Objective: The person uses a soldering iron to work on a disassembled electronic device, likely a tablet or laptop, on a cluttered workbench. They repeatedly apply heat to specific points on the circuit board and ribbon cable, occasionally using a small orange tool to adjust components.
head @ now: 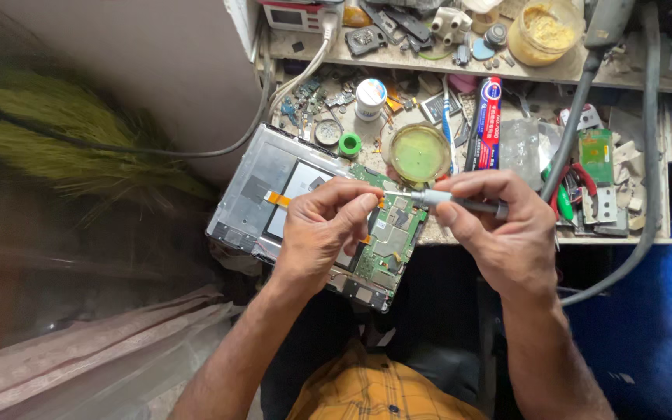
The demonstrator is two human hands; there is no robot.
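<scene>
An opened tablet lies tilted on the bench edge, its silver frame, green circuit board and orange ribbon cable exposed. My right hand grips a slim grey screwdriver held level above the board. My left hand pinches the metal tip of that screwdriver between thumb and forefinger, hovering over the tablet's middle.
The cluttered bench holds a round green-tinted dish, a small white jar, a tube, a toothbrush, green-handled pliers, a small green board and loose parts. Grey cables hang at right. A broom lies left.
</scene>
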